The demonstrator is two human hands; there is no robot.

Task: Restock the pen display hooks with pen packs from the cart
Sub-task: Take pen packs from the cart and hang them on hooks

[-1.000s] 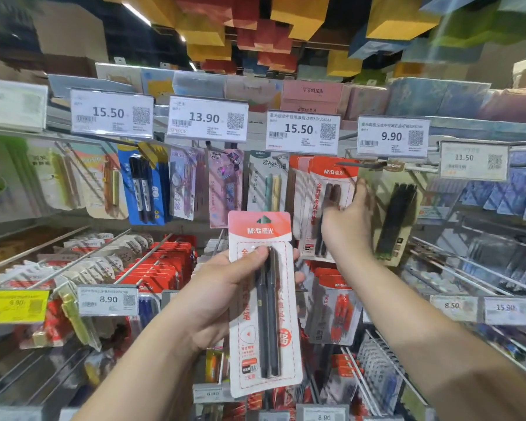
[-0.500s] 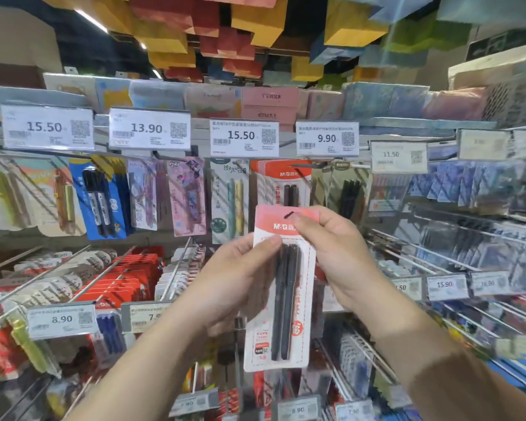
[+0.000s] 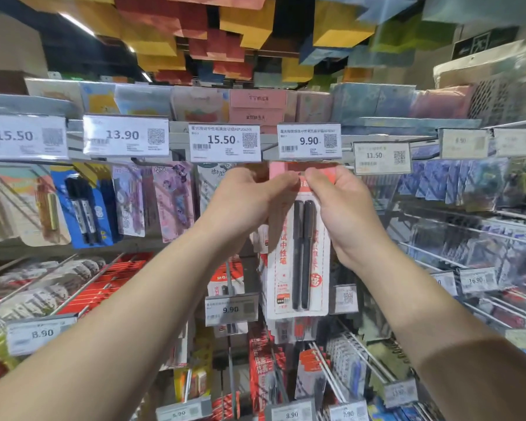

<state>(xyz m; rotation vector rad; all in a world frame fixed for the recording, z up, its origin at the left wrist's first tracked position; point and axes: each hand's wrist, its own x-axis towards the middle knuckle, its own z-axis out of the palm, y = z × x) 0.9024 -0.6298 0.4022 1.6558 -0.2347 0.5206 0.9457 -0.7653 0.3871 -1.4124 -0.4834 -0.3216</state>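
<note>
A red and white pen pack with two black pens hangs upright in front of the display, its top just under the 9.90 price tag. My left hand pinches the pack's top left corner. My right hand pinches its top right corner, fingers curled over the card. Both thumbs almost meet at the top middle. The hook itself is hidden behind the tag and my fingers. The cart is out of view.
Other pen packs hang on hooks to the left, a blue one and a purple one. Rows of wire hooks with price tags jut out at right and below. Notebooks line the top shelf.
Both hands have lifted the pen pack from chest height up to the 9.90 tag. The right hand left the hanging packs and took the pack's top; the left hand slid up to the top corner.
</note>
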